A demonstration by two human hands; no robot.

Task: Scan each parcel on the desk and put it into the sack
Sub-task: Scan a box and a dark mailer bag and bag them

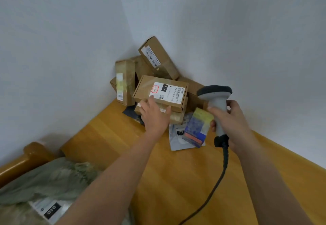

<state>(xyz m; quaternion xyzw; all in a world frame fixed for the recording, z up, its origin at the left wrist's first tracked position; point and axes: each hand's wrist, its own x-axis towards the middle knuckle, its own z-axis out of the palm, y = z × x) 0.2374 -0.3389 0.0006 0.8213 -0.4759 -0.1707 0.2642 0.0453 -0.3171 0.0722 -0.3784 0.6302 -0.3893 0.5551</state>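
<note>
Several brown cardboard parcels are piled in the desk's far corner. The front one, a flat box with a white label (161, 90), lies on top of another box. My left hand (154, 114) is stretched out with fingers apart, its fingertips touching that box's near edge. My right hand (231, 119) grips the handle of a grey barcode scanner (216, 97), head towards the pile. A blue and yellow packet (197, 127) lies just left of the scanner handle, on a grey mailer bag (176, 139). The green sack (51, 177) sits at the lower left with a labelled parcel (49, 209) inside.
The wooden desk (167, 172) meets two white walls at the corner behind the pile. The scanner's black cable (218, 180) runs down across the desk to the bottom edge. A wooden chair arm (33, 154) shows at the left beside the sack.
</note>
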